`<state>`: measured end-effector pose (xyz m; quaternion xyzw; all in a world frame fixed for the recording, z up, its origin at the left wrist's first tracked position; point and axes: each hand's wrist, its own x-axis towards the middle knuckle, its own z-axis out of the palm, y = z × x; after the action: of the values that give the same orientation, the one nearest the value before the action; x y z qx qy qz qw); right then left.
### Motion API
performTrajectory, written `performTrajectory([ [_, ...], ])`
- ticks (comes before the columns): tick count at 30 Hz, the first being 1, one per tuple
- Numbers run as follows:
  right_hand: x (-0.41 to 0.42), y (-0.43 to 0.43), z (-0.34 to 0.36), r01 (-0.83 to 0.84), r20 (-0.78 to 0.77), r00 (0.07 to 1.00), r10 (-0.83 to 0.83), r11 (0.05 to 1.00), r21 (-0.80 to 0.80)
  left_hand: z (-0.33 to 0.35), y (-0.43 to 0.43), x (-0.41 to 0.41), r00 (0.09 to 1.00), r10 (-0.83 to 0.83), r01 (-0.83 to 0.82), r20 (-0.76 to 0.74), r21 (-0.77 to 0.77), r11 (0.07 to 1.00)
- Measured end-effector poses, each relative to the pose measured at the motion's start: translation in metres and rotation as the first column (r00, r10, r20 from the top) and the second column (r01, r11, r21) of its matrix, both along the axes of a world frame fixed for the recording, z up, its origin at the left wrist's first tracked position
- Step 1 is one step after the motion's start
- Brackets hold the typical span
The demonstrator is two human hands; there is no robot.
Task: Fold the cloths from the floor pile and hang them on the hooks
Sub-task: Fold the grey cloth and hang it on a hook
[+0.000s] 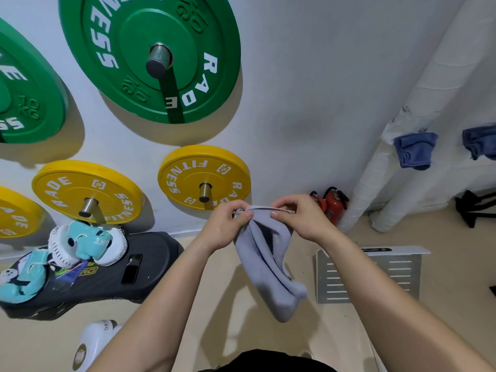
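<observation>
A grey cloth (271,267) hangs in the air in front of me, folded lengthwise, its lower end drooping toward the floor. My left hand (228,224) pinches its top edge at the left. My right hand (298,218) pinches the same edge at the right, the two hands close together. Two blue cloths hang on the wall at the far right: one (414,150) beside a white pipe, the other (480,142) at the frame's edge. The floor pile is out of view.
Green (126,57) and yellow weight plates (204,175) hang on pegs on the white wall. A dark bag (112,272) with teal gloves lies at the left. Red extinguishers (332,202) stand in the corner; a metal slotted plate (370,275) lies on the beige floor.
</observation>
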<state>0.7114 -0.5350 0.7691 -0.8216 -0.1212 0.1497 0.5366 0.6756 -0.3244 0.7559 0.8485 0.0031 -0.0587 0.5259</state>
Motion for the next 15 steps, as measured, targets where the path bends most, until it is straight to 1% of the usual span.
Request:
performTrajectory([
  [3, -0.003, -0.010, -0.001, 0.102, -0.136, 0.988, -0.076, 0.976, 0.195, 0.001, 0.006, 0.002, 1.000, -0.008, 0.008, -0.010, 0.015, 1.000],
  [4, -0.004, -0.011, -0.002, 0.141, -0.161, 0.981, -0.104, 0.960, 0.241, 0.001, 0.006, 0.002, 1.000, -0.010, 0.010, -0.010, 0.020, 1.000],
  [6, -0.006, -0.011, -0.003, 0.209, -0.181, 0.970, -0.162, 0.936, 0.284, 0.001, 0.007, 0.004, 1.000, 0.000, 0.000, -0.008, 0.017, 1.000],
  [8, -0.006, -0.008, -0.005, 0.277, -0.178, 0.956, -0.233, 0.916, 0.290, 0.001, 0.010, 0.005, 0.998, 0.059, -0.060, 0.003, 0.009, 0.998],
  [10, -0.005, -0.005, -0.009, 0.359, -0.154, 0.932, -0.328, 0.895, 0.266, 0.001, 0.015, 0.003, 0.983, 0.181, -0.181, 0.029, 0.002, 0.983],
  [12, -0.006, -0.002, -0.014, 0.410, -0.105, 0.912, -0.396, 0.883, 0.228, 0.001, 0.018, -0.001, 0.949, 0.316, -0.314, 0.012, -0.089, 0.945],
  [15, -0.013, 0.008, -0.020, 0.412, -0.029, 0.910, -0.414, 0.893, 0.180, -0.002, 0.015, -0.008, 0.898, 0.439, -0.434, -0.015, -0.182, 0.882],
])
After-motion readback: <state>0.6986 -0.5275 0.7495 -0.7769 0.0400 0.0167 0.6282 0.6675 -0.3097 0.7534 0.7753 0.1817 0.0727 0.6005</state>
